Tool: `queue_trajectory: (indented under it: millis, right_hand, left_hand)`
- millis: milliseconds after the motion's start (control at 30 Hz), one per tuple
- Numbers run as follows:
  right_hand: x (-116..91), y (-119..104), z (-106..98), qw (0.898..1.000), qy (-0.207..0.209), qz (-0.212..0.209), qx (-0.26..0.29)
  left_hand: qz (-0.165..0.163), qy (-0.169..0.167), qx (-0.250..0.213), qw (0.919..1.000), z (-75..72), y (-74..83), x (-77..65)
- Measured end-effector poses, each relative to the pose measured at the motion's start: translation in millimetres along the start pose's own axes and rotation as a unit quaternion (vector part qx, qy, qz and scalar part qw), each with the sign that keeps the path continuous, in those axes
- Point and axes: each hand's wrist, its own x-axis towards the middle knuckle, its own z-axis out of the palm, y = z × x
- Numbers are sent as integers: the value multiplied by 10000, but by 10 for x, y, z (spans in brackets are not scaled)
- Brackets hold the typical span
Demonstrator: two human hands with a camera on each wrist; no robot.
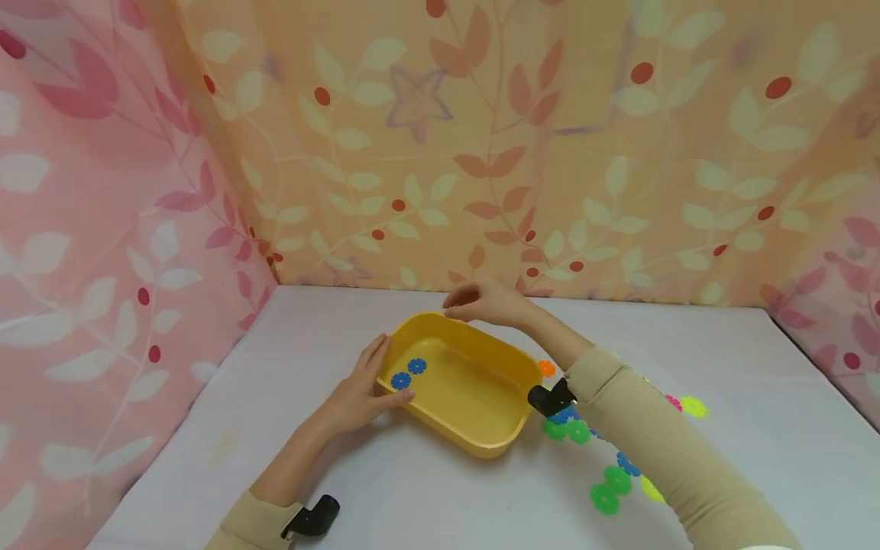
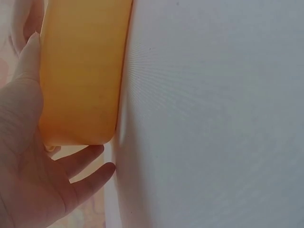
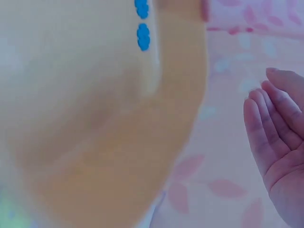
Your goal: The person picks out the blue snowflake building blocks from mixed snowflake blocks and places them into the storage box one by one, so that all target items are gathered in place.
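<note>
At seven o'clock from the yellow tub (image 1: 467, 393), nearest the viewer, a beige sleeve (image 1: 257, 523) ends at a forearm, with a black wrist camera (image 1: 319, 516) strapped beside it. Toward four o'clock on the white tabletop (image 1: 426, 500), two green flower pieces (image 1: 611, 490) lie touching, with a yellow flower piece (image 1: 650, 490) and a blue one near them, both partly behind the other sleeve (image 1: 660, 443). A little farther off, between three and four o'clock, another green pair (image 1: 567, 430) lies just beside the tub, against some blue pieces (image 1: 564, 415). The tub itself sits mid-tabletop, its long sides slanting from ten to four. The left hand (image 1: 360, 393) holds it at nine o'clock, thumb along the near side and fingers round the end; the left wrist view shows the gap between them filled by the tub's corner. Inside, toward ten o'clock, lie two blue flowers (image 1: 409, 373). At three o'clock, a pink piece and a yellow one (image 1: 693, 406) touch well out, and an orange piece (image 1: 546, 369) lies by the rim. Beyond the rim, at twelve, the right hand (image 1: 490, 302) hangs with its fingers loosely bent, thumb close to them, palm bare; the right wrist view shows it apart from the tub. Farthest back hangs a leaf-patterned curtain (image 1: 412, 176).
</note>
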Motion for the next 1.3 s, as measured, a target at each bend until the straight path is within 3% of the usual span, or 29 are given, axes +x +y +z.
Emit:
queue_trajectory:
  millis: [300, 567, 733, 933, 1300]
  right_hand:
    - [-649, 286, -387, 9979, 473, 448, 0]
    - [-1265, 642, -439, 9897, 603, 1286, -194]
    - [-1571, 873, -425, 9859, 525, 1559, -320]
    - [-1793, 1063, -383, 9877, 370, 1471, -376]
    - [-1958, 1222, -320, 9934, 50, 795, -829]
  left_hand:
    - [128, 35, -32, 9999, 5, -8, 1]
    - [136, 14, -71, 9999, -22, -12, -15]
    - [166, 0, -93, 9998, -11, -3, -9]
    - [187, -16, -155, 9997, 0, -1, -3]
    - [142, -16, -193, 9997, 5, 0, 3]
